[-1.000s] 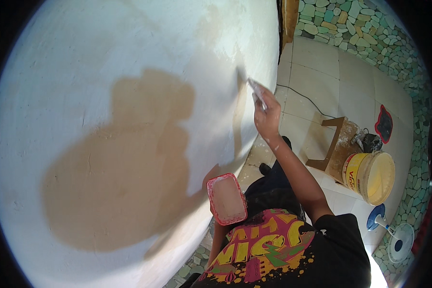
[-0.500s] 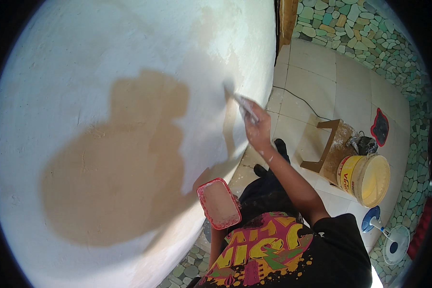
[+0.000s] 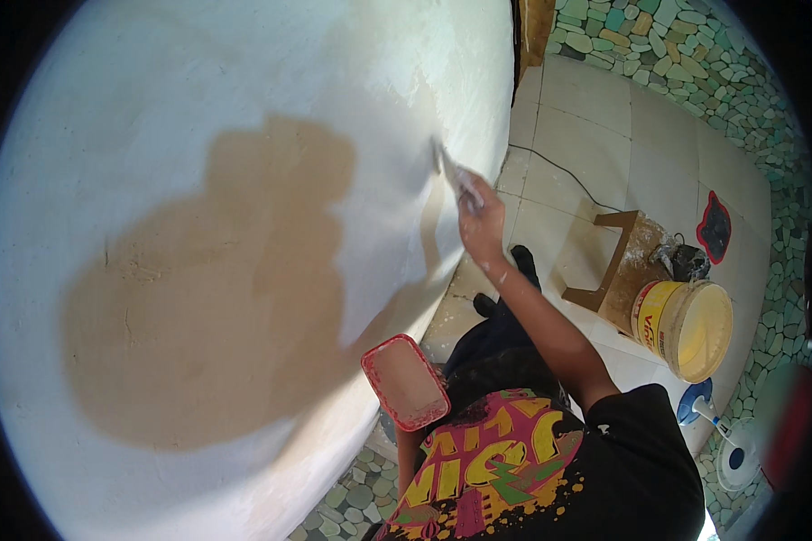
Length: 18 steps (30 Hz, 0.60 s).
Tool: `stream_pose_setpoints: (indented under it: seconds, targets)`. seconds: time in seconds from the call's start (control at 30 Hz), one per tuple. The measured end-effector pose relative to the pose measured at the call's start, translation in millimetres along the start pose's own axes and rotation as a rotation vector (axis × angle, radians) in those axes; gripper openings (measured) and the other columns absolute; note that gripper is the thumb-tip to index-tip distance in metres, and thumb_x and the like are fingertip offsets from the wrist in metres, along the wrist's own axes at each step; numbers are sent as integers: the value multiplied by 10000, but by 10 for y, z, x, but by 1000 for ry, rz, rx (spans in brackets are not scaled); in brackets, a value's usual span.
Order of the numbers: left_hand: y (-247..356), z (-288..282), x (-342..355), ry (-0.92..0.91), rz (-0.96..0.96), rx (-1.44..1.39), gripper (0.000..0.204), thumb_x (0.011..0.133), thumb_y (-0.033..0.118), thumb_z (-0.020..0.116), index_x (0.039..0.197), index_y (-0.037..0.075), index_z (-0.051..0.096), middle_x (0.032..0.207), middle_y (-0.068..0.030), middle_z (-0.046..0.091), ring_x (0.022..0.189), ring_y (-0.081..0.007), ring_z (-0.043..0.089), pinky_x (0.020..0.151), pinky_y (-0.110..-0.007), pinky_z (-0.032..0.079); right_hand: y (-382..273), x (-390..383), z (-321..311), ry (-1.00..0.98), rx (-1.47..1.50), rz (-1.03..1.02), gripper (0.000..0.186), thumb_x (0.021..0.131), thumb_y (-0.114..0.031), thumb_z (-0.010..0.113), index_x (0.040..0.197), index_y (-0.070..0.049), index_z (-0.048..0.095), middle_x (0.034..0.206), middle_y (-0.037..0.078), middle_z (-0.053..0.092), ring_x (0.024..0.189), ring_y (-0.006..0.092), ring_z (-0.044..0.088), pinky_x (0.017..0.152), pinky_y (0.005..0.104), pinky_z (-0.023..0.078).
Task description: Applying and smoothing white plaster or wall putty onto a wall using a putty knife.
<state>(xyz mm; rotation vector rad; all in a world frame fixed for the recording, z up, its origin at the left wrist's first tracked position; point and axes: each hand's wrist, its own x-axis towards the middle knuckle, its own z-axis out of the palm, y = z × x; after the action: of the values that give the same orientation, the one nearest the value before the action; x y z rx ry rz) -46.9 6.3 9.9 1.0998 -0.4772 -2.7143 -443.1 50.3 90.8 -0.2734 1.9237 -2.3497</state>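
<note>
A paintbrush (image 3: pixel 442 162) is gripped in my right hand (image 3: pixel 484 219), its tip at the pale wall (image 3: pixel 397 207). White smears mark the fingers and wrist of that hand. Lower down, a red-rimmed rectangular tub (image 3: pixel 406 382) of whitish paint or thin paste is held tilted close to the wall. My left hand (image 3: pixel 443 374) supports it from the side and below, most of the fingers hidden by the tub. A large shadow darkens the middle of the wall, and damp-looking patches show near the brush.
On the right, a brown stool (image 3: pixel 627 270) stands on the tiled floor beside a yellow-and-white bucket (image 3: pixel 695 332). A dark bundle (image 3: pixel 690 263), a red-edged dark mat (image 3: pixel 714 227) and a thin cable (image 3: pixel 568 176) lie near it. A blue-and-white stand fan (image 3: pixel 737 455) is farther down.
My right hand and the brush have shifted slightly up and right along the wall. The tub has moved a little left. Both holds are the same.
</note>
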Motion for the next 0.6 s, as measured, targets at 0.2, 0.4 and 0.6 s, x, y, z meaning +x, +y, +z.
stream_pose_setpoints:
  seconds: [0.2, 0.4, 0.6]
  targets:
    - [34, 366, 21, -17, 62, 133, 514, 1065, 419, 393, 1298, -17, 537, 1083, -180, 654, 911, -317, 663, 788, -407, 579, 382, 151, 163, 85, -95, -185, 456, 877, 161, 534, 1291, 18, 660, 1332, 167, 660, 1243, 246, 631, 1064, 324, 463]
    - [11, 543, 188, -89, -60, -139, 518, 1064, 427, 372, 1319, -1, 516, 1116, -195, 641, 965, -345, 646, 844, -460, 563, 381, -127, -176, -177, -90, -213, 488, 814, 189, 504, 1237, 23, 682, 1222, 174, 702, 1167, 251, 669, 1011, 314, 490]
    - [11, 818, 326, -160, -106, -205, 526, 1060, 436, 364, 1321, 2, 507, 1136, -206, 632, 979, -360, 637, 861, -485, 555, 64, 219, -20, 38, -9, -49, 475, 754, 153, 520, 1186, 39, 682, 1147, 180, 703, 1053, 266, 694, 926, 322, 514]
